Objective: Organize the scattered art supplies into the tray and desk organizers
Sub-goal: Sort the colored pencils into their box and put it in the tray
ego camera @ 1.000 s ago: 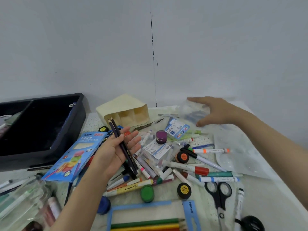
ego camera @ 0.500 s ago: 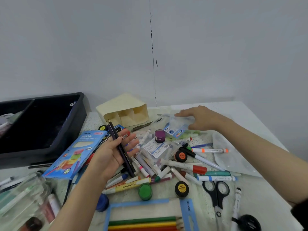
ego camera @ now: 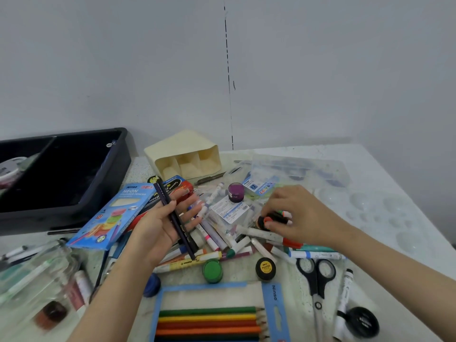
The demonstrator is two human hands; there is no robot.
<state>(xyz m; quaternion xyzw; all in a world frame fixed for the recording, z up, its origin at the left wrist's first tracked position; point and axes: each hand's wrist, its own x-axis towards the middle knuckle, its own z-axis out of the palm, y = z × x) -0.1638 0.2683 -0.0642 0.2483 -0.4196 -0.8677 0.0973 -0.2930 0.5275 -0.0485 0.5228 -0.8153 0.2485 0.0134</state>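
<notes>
While left hand (ego camera: 161,227) grips dark pencils (ego camera: 172,213), right hand (ego camera: 299,214) pinches black-and-orange item (ego camera: 271,219) among markers

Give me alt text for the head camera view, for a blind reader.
A left hand holds dark pencils while the right hand pinches an orange-capped marker from clutter on a table, before a black tray and cream organizer.

A pale, speckled tabletop (ego camera: 365,154) meets a plain grey wall (ego camera: 98,70) along its far edge. From that edge a thin, dark dashed line (ego camera: 228,70) runs roughly straight up the wall. A short dark mark (ego camera: 234,85) sits just beside the line, high above the tabletop.
</notes>
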